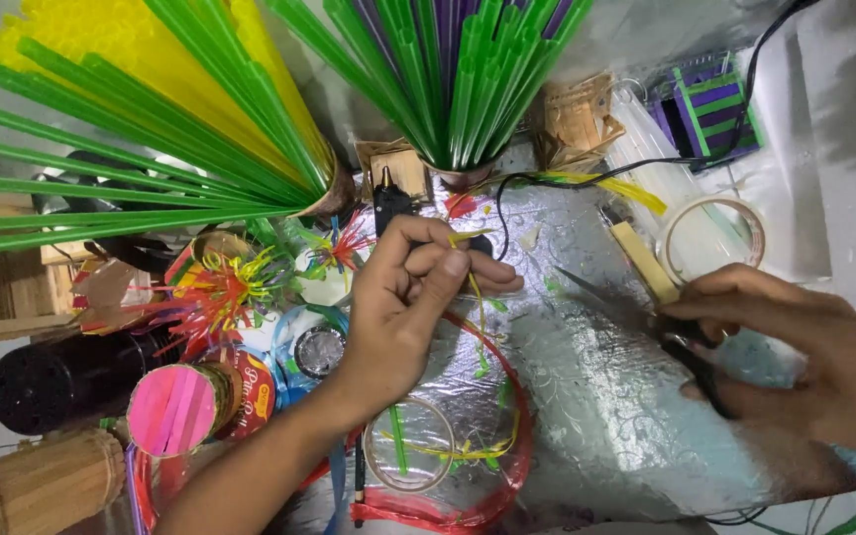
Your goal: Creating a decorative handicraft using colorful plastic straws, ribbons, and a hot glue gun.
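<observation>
Two hands busy over the foil-covered counter (587, 396): left hand (403, 307) pinches a thin yellow strip (475, 297) at centre, right hand (804, 357) at three o'clock grips scissors (646, 312), blades pointing to ten. Looks like trimming; the blades must meet the strip. Straw bundles (458, 79) stand at twelve.

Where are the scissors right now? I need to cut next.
In the head view, the scissors lie at the right on the silver foil sheet, under the right hand, just below the tape roll.
</observation>
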